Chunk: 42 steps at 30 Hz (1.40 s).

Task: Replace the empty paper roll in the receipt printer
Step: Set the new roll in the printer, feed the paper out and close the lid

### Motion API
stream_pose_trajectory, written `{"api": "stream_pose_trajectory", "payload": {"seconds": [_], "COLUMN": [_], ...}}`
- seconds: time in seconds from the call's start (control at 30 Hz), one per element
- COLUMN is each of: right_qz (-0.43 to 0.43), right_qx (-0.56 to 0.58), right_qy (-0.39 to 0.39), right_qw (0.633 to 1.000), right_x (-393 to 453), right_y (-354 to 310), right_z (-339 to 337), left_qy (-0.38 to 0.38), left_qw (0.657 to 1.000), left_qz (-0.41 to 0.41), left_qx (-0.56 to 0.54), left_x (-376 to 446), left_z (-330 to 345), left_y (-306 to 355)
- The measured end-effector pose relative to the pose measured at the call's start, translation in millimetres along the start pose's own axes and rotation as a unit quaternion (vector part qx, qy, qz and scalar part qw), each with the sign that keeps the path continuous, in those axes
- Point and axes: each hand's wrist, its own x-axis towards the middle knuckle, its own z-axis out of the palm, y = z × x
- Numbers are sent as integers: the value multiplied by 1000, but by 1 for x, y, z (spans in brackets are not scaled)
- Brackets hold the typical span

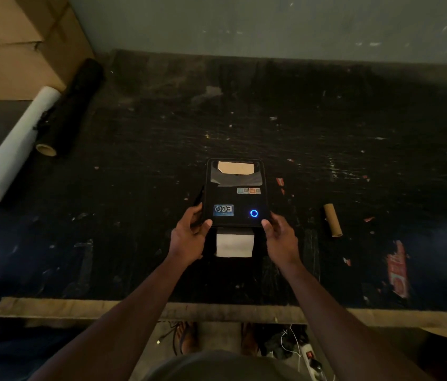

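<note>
I see from one camera up on the head, looking forward and down at the dark table [134, 215], close to both arms.

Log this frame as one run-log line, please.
stage: closing lid | left hand: on printer lid | right hand: on lid | white paper roll: loaded | empty core: on table, right

black printer [235, 192], white paper roll [234, 244] inside
</note>
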Motion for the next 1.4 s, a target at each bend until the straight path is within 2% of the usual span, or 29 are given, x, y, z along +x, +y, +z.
{"api": "stream_pose_trajectory", "payload": {"seconds": [0.8, 1.4], "right_qz": [30, 19], "right_qx": [34, 45], "right_qy": [-33, -44], "right_qw": [998, 998], "right_x": [-1, -1], "right_y": [0, 1], "right_z": [-3, -4], "left_qy": [-14, -18], "left_qw": [1000, 999], "left_qz": [2, -4], "left_qx": [-26, -50], "left_x": [2, 2], "left_z": [1, -1], "left_y": [-8, -8]}}
